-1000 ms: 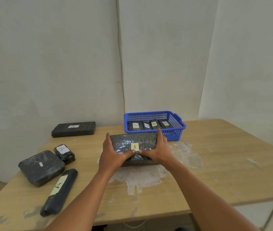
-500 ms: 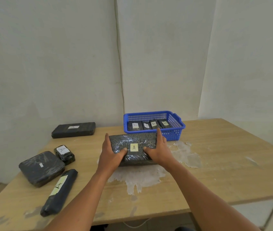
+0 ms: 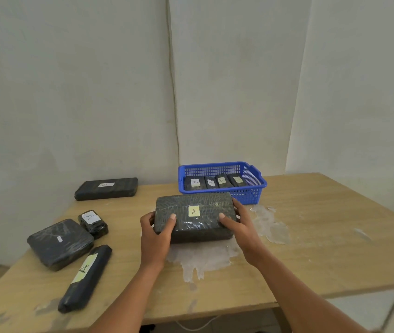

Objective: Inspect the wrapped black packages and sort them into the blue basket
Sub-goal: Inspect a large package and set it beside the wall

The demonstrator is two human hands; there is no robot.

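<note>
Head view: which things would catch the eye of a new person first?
First, the large black package with a yellow "A" label at table centre, gripped at its ends by the left hand and right hand. Next, the blue basket behind it, holding four labelled packages.
</note>
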